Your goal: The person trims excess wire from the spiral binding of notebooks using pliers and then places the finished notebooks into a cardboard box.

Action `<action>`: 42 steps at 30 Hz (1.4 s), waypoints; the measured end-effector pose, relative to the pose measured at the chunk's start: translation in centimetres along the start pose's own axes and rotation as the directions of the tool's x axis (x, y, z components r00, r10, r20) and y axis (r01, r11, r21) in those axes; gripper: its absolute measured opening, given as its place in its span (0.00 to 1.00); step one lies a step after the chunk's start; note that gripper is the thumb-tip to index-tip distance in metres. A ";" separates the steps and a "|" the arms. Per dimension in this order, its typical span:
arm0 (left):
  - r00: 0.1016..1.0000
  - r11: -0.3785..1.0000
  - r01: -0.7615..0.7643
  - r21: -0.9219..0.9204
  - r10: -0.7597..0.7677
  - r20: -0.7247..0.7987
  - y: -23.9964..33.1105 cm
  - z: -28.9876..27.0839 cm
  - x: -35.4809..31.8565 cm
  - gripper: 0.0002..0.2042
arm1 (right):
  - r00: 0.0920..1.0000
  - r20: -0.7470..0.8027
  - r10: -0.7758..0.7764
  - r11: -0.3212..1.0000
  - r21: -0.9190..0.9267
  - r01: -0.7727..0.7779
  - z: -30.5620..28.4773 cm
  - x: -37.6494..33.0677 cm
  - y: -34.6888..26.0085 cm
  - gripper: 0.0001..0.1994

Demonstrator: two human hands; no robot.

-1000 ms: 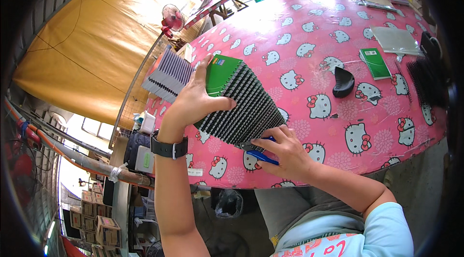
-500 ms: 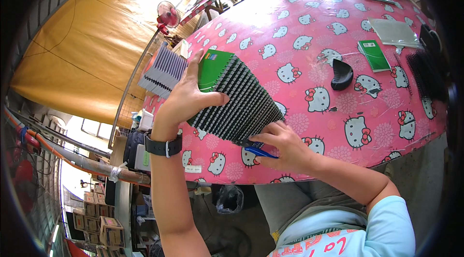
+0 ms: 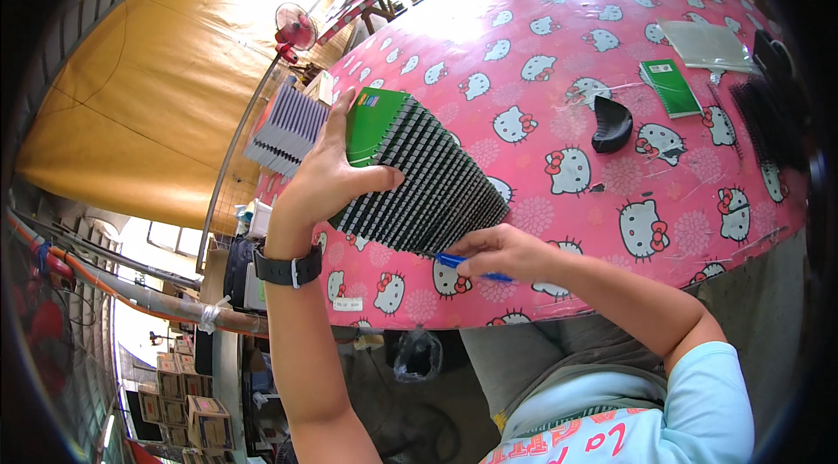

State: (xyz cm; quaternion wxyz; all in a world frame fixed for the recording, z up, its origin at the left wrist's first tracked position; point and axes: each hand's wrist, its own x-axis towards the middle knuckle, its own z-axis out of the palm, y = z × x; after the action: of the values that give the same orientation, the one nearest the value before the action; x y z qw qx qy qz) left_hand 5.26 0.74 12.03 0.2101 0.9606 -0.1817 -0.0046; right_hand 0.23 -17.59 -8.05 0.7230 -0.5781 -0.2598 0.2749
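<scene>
- My left hand (image 3: 336,174) is spread wide over the stack of spiral notebooks (image 3: 423,180), holding it: the thumb lies across the coil bindings, and the fingers reach along the left edge of the green cover (image 3: 370,128).
- My right hand (image 3: 502,252) is closed around a blue-handled hand tool (image 3: 449,260) — its tip points left at the near end of the coils, but I cannot tell whether it touches them.
- The stack stands on the near left part of the pink worktop (image 3: 532,219), slanting, with the green cover at its far left end and the rows of black coils running down toward my right hand.
- Just left of it, past my left hand, is a second pile of notebooks (image 3: 285,128), with its pages and dark bindings facing me.
- To the right lies a black curved object (image 3: 612,125), well apart from both hands.
- Farther right, a single green notebook (image 3: 670,88) lies flat, with a clear plastic sleeve (image 3: 707,45) just beyond it and a black bundle (image 3: 766,128) near the right edge.
- A small white label (image 3: 346,304) sits at the near left edge of the worktop, close to the black watch (image 3: 288,268) on my left wrist.
- Far left, a red fan (image 3: 295,27) stands before a yellow tarp (image 3: 157,89).
</scene>
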 end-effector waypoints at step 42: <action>0.997 0.997 0.071 -0.042 -0.071 0.004 0.9 -0.1 0.0 0.54 | 0.726 -0.262 -0.636 0.578 -0.785 0.223 3.8 -2.6 3.1 0.19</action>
State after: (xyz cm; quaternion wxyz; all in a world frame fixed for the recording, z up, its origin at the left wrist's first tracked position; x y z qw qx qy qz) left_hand 4.93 0.06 12.51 0.2296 0.9619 -0.1478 -0.0172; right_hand -4.56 -16.18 -10.45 0.5303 -0.7743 -0.2769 -0.2063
